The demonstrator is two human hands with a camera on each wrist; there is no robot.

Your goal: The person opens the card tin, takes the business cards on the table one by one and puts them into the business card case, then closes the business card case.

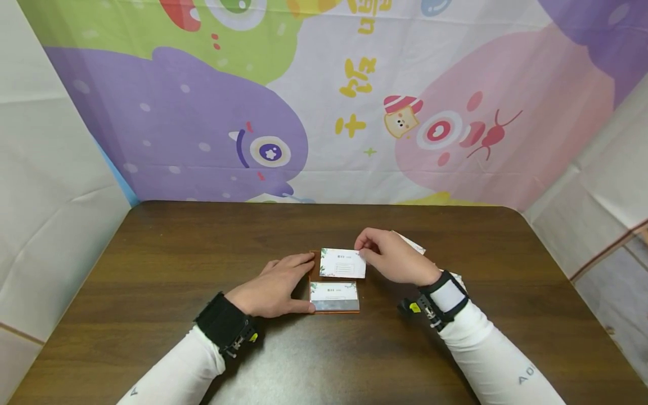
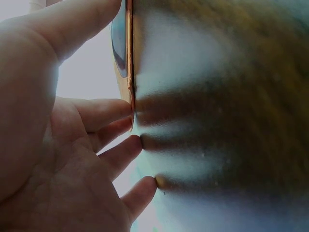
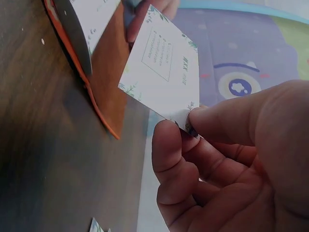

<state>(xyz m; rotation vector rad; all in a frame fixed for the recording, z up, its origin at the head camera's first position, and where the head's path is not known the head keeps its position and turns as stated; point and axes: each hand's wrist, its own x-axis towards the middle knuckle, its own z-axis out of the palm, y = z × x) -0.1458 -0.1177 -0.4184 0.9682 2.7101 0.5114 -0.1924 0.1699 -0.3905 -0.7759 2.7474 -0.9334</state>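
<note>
A brown card holder (image 1: 315, 274) lies spread out on the table, with a white leaf-printed card (image 1: 332, 291) in its lower, greyish see-through pocket. My left hand (image 1: 275, 285) rests along the holder's left side, fingers extended. Its thumb touches the lower left corner, and a fingertip meets the edge in the left wrist view. Between thumb and fingers, my right hand (image 1: 397, 256) pinches one corner of another white card (image 1: 342, 263). In the right wrist view, this card (image 3: 166, 65) is tilted and raised above the holder's bare brown flap (image 3: 110, 79).
Further white cards lie on the wooden table (image 1: 167, 270), one (image 1: 409, 242) beyond my right hand and another (image 1: 457, 278) beside the right wrist, both partly hidden. A cartoon-printed cloth (image 1: 324, 112) hangs behind the table's far edge.
</note>
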